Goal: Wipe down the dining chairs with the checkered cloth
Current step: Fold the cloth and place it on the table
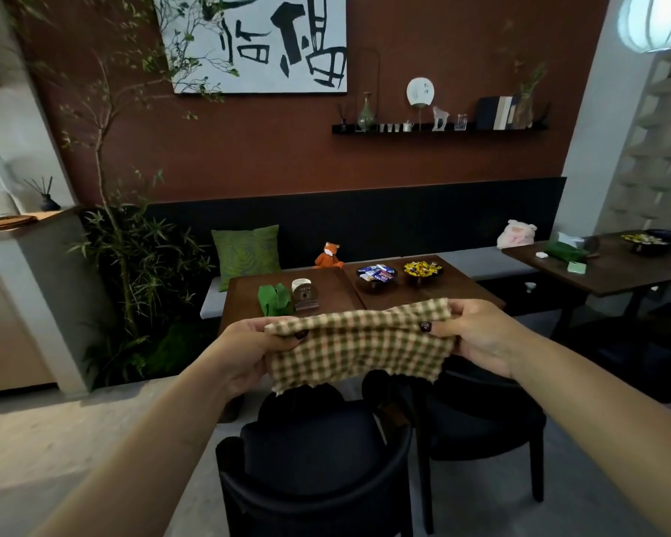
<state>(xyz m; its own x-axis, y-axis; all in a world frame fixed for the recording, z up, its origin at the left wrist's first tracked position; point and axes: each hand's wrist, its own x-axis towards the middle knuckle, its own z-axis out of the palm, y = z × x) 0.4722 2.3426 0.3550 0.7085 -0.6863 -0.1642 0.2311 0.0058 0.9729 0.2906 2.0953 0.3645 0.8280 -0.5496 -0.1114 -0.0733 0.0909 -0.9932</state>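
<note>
A green, cream and brown checkered cloth (359, 341) is stretched in the air between both hands. My left hand (248, 350) pinches its left edge and my right hand (477, 335) pinches its right edge, thumbs on top. Below the cloth stand two black dining chairs side by side: the left chair (310, 451) nearer me and the right chair (481, 420) beside it. The cloth hangs above the chairs and touches neither. It hides part of the near table edge.
A dark wooden table (338, 288) beyond the chairs carries a green napkin (274, 300), a small stand and two bowls of sweets (398, 273). A bench with a green cushion (245, 253) and a fox toy runs along the wall. A second table (613, 269) stands right, plants left.
</note>
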